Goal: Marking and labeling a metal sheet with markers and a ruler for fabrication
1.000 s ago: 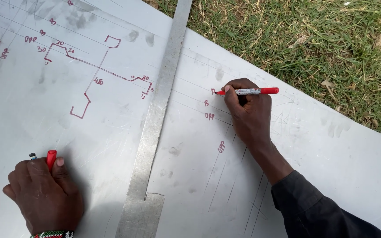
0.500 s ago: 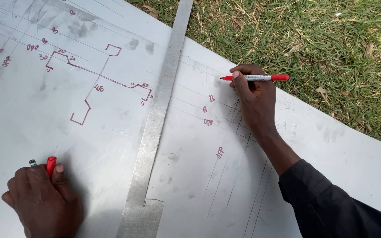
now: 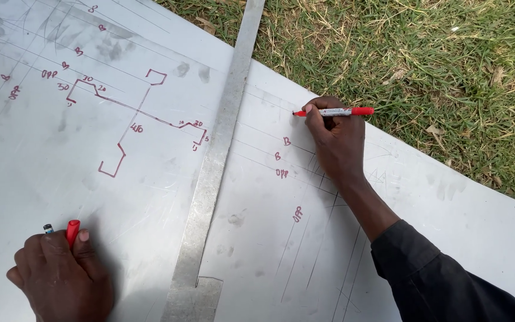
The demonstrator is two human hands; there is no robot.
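A red marker lies pinched in the right hand, its tip touching the grey metal sheet near the grass-side edge. The left hand rests curled on the sheet, clasping a red marker cap. Between the hands lies a long steel ruler. Grass borders the sheet.

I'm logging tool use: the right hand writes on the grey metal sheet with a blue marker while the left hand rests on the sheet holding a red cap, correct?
Not quite: the marker is red and white, not blue, as the head view shows. The rest holds: the right hand writes on the grey metal sheet, and the left hand rests there holding a red cap.
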